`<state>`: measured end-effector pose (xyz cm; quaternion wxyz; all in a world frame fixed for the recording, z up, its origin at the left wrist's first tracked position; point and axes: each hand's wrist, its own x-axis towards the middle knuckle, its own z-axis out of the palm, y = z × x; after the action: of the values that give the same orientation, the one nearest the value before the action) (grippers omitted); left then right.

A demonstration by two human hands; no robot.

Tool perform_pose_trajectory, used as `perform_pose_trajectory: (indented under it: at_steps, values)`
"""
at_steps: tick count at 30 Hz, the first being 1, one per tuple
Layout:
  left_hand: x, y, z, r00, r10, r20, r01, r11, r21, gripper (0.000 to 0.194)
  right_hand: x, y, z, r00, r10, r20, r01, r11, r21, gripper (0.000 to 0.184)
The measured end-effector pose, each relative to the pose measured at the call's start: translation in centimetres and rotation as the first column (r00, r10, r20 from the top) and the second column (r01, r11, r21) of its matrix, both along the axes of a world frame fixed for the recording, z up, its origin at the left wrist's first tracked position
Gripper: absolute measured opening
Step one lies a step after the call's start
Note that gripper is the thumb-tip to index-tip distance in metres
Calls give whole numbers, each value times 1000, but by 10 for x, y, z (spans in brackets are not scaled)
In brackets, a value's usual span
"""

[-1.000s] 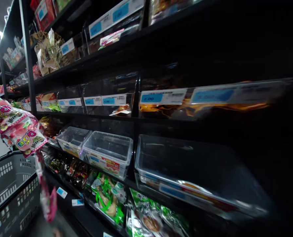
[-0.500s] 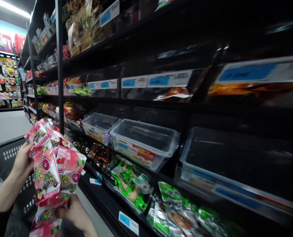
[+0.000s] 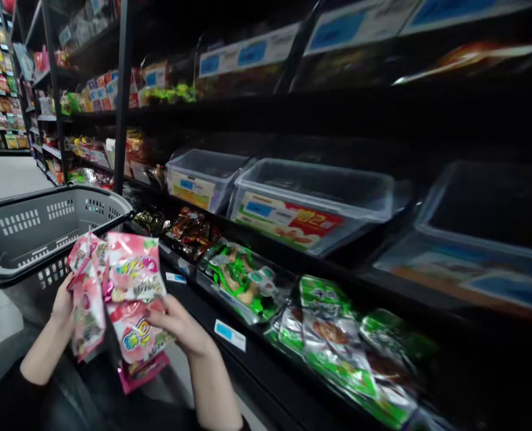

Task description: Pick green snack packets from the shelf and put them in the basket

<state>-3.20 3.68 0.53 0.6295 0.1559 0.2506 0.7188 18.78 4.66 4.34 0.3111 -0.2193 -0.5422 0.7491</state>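
Both of my hands hold a bunch of pink snack packets (image 3: 133, 266) with cartoon lettering, in front of the shelves. My left hand (image 3: 63, 302) is closed around the packets on the left side, its fingers partly hidden behind them. On the right, my right hand (image 3: 180, 323) grips a lower packet, thumb on its front. Just beyond the packets stands a grey shopping basket (image 3: 27, 218) with slotted walls; its visible floor is bare. The packets are near its front rim, outside it.
Black shelving (image 3: 121, 96) runs along the right. It carries clear plastic bins (image 3: 315, 185), a tray of green-and-clear packets (image 3: 243, 281), and green-and-silver food pouches (image 3: 333, 335). Price labels (image 3: 230, 334) line the lower edge. Pale floor (image 3: 12, 173) stretches away at the left.
The view has tilted down and the whole basket top has come into sight. The packets have spread apart between my hands, and my right hand has moved up and right.
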Motion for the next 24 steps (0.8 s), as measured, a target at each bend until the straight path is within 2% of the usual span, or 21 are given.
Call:
perform_pose_trajectory:
  at_steps: [2,4,6,9,11,15,17,21,24]
  values:
    - [4,1,-4,998,64,3,-64,998,-25,17,7,0,0,994,-94,-49,93,995,-21,30]
    - [10,0,-6,997,75,6,-75,997,-28,20,14,1,2,970,-226,-85,224,974,-33,28]
    - [18,-4,-6,998,55,-4,-55,998,4,27,19,2,5,917,-386,-104,385,922,-27,24]
    - [30,-9,-8,1000,15,14,-15,1000,20,32,18,4,5,804,-579,-138,585,811,11,21]
    - [36,-12,-12,998,-21,53,21,1000,-8,32,11,5,3,789,-596,-148,602,799,-10,25]
    - [41,-13,-18,992,-87,91,89,996,-18,37,-6,4,-7,889,-452,-76,446,891,-81,30]
    - [41,-12,-19,986,-106,126,111,993,-29,37,-13,5,-13,902,-429,-47,425,902,-82,27]
    - [37,-9,-18,956,-178,232,209,971,-116,26,-22,9,-22,876,-480,-54,476,876,-76,18]
    - [34,-6,-19,943,-194,270,243,957,-160,18,-25,14,-28,821,-564,-92,556,826,-93,14]
